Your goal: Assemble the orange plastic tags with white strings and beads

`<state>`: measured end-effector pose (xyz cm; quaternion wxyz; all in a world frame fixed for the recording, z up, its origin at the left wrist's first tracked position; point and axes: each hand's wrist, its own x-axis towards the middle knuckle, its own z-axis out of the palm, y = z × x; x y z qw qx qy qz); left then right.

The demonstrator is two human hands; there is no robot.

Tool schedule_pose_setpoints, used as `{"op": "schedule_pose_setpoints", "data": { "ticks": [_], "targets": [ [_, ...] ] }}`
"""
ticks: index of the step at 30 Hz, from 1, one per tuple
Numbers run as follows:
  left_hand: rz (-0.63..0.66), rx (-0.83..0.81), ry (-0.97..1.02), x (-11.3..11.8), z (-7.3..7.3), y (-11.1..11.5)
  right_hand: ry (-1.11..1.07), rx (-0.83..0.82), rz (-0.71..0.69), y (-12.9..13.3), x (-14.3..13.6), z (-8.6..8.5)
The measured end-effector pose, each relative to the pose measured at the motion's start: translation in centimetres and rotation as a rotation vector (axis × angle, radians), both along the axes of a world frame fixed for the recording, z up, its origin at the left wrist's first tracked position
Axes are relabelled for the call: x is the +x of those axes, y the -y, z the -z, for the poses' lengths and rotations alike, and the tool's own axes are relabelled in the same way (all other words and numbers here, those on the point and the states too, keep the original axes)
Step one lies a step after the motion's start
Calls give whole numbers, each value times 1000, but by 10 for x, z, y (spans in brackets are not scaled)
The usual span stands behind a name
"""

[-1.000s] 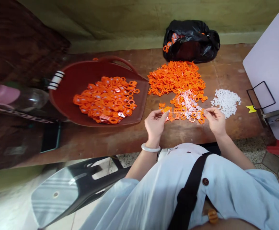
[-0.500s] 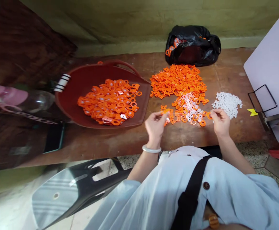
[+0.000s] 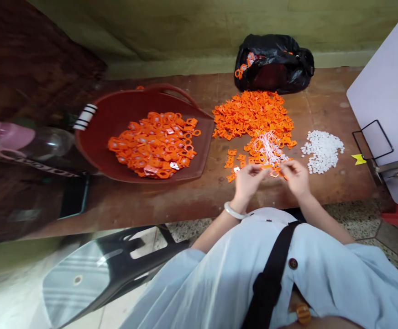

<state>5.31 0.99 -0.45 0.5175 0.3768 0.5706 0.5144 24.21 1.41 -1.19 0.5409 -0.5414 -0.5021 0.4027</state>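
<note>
My left hand (image 3: 249,182), with a pale bangle (image 3: 234,211) at the wrist, is closed in a pinch at the table's front, near small orange pieces. Close by on its right, my right hand (image 3: 296,177) has its fingers pinched together too. What lies between the fingertips is too small to make out. Just beyond both hands, a bundle of white and pink strings (image 3: 268,145) rests on orange pieces. Behind it spreads a large heap of orange plastic pieces (image 3: 253,114). A pile of small white pieces (image 3: 323,150) lies to the right of my right hand.
A dark red basket (image 3: 94,155) holding many orange pieces stands on the left. Behind the heap sits a black plastic bag (image 3: 277,64). A phone (image 3: 74,196) and a pink-topped bottle (image 3: 48,142) are far left; a black wire frame (image 3: 373,139) is at right.
My hands have come closer together, the left moving right and the right moving left. The white string stretched between them earlier can no longer be made out.
</note>
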Motion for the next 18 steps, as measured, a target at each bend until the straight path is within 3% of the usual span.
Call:
{"op": "schedule_pose_setpoints", "data": {
  "ticks": [2,4,6,8,10,12,14,16,18],
  "targets": [
    [93,-34,89,10,-1,2,7,-7,-30,1,-7,2],
    [-12,-38,72,-2,-2,-1,-9,-3,52,-5,8,5],
    [-174,-44,27,-22,-2,-6,-69,24,236,-12,30,6],
    [-238,-55,0,-32,-1,-7,-104,31,304,-13,38,8],
    [-176,-67,-10,-20,0,-3,-84,15,231,-6,23,9],
    [-19,-81,13,2,1,3,-20,-19,50,3,-2,9],
    [99,-99,85,14,2,6,-5,-27,-2,8,-15,10],
    [51,-103,84,5,4,4,-7,-25,46,4,-5,11],
    [-111,-98,30,-18,7,-1,-25,-9,172,-4,19,13]
  ]
}}
